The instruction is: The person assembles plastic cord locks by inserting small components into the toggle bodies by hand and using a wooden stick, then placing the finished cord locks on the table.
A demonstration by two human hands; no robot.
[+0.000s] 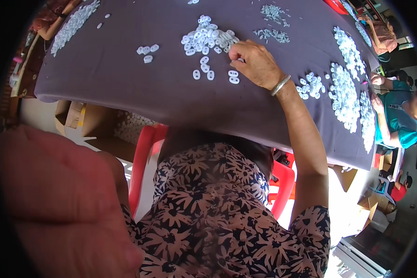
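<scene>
My right hand (257,62) reaches over the dark-covered table, fingers curled together beside a pile of small white oval plastic pieces (204,37) with two holes each. A bit of white shows at its fingers, but what they hold, if anything, is mostly hidden. Just below the fingertips lies a pair of the same oval pieces (234,77), one above the other. Several loose ovals (204,68) are spread under the pile. My left hand (65,199) is raised very close to the camera at the left, large and blurred; its fingers cannot be made out clearly.
More white pieces lie in heaps at the right (345,97) and far left. Small grey slim parts (272,34) are scattered at the back. The tablecloth (139,88) hangs over the near edge. A red chair (143,153) is under me. Other people sit around the table.
</scene>
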